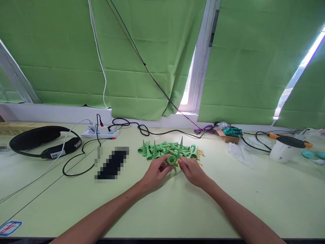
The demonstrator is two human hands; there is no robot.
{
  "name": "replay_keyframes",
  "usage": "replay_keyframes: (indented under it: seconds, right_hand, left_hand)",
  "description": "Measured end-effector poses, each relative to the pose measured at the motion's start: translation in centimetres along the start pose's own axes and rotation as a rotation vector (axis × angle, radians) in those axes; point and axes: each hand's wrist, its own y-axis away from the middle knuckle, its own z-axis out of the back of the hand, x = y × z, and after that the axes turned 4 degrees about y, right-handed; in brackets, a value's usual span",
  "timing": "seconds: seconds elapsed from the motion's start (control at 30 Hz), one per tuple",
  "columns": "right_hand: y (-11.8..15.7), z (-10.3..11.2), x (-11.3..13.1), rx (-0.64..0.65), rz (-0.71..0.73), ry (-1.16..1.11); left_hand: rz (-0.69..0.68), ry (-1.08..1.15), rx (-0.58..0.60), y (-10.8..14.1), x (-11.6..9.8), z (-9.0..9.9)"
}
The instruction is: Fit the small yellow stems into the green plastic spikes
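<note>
A green plastic cone-shaped spike (172, 160) is held in my left hand (156, 171), its round open end turned towards me. My left fingers and thumb close around its side. Close by on the right, my right hand (192, 170) is closed in a pinch at the spike's edge; what lies between its fingertips is too small to make out. Just behind both hands lies a pile of similar green spikes (162, 148), some standing point up. Small yellowish pieces (200, 154) are scattered at the pile's right side.
A black neckband-like device (38, 142), a power strip (101, 131) and a blurred dark object (113, 165) are on the left. Black cable (172, 131) runs along the back. Rightward are a small cardboard box (227, 136), clear plastic bags (238, 152) and a white container (285, 150).
</note>
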Motion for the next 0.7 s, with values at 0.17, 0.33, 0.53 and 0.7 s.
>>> replay_keyframes:
  seconds: [0.17,0.33,0.53,0.7]
  right_hand:
    - [0.00,-0.04,0.16,-0.019,0.011,-0.013]
    - [0.02,0.00,0.33,-0.059,0.015,-0.020]
    - [-0.05,0.04,0.40,-0.076,0.017,-0.014]
    - [-0.09,-0.01,0.30,-0.058,0.038,0.006]
  left_hand:
    - [0.025,0.020,-0.019,-0.08,-0.17,-0.12]
    - [0.034,0.009,-0.025,-0.22,0.19,0.07]
    - [0.110,0.090,-0.027,-0.10,-0.02,-0.05]
    - [0.125,0.138,0.045,0.13,-0.15,-0.15]
